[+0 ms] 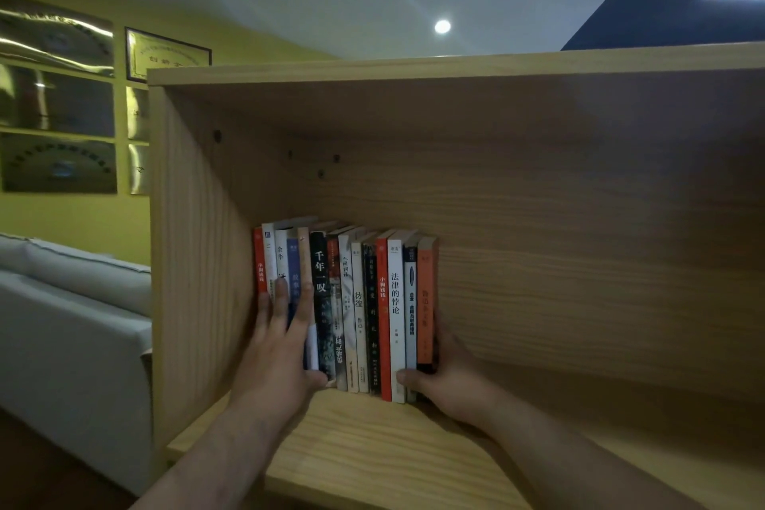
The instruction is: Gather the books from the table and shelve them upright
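Head view: left hand point(285, 348) flat and spread against the spines at the left of the row, right hand point(445, 375) cupped round the orange end book point(426, 302), thumb in front. Books point(356, 311) stand upright on the wooden shelf point(372, 439), packed against its left wall. Step looks like squaring the row; next probably let go, checking the end book won't tip. Paperbacks, mixed colours.

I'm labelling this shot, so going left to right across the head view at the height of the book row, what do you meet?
Grey sofa → shelf side panel → left hand on the spines → row of upright books → right hand at the orange end book → bare shelf back.
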`<act>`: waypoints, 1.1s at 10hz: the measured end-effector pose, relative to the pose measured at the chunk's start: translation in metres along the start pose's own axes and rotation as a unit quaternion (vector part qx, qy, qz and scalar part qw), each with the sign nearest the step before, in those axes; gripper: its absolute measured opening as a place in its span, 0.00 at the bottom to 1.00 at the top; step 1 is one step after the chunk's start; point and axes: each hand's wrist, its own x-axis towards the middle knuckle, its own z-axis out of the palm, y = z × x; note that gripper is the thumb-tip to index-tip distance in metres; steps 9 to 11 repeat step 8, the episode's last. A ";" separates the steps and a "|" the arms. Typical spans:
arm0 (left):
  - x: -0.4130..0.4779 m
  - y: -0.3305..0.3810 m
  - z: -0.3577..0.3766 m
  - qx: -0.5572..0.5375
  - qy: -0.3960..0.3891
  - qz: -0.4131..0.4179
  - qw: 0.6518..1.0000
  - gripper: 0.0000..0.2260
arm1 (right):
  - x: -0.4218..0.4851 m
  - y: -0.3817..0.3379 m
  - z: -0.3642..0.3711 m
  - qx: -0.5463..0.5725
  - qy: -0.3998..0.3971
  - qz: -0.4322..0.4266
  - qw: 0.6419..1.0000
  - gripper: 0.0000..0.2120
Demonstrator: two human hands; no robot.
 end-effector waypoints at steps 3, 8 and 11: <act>-0.014 0.001 -0.007 -0.062 0.059 0.041 0.995 0.53 | 0.001 0.014 0.002 0.068 0.041 -0.009 0.997 0.55; -0.040 -0.013 -0.017 -0.111 -0.094 0.044 0.988 0.20 | -0.028 -0.019 -0.017 0.188 0.172 0.019 0.967 0.25; -0.040 -0.013 -0.017 -0.111 -0.094 0.044 0.988 0.20 | -0.028 -0.019 -0.017 0.188 0.172 0.019 0.967 0.25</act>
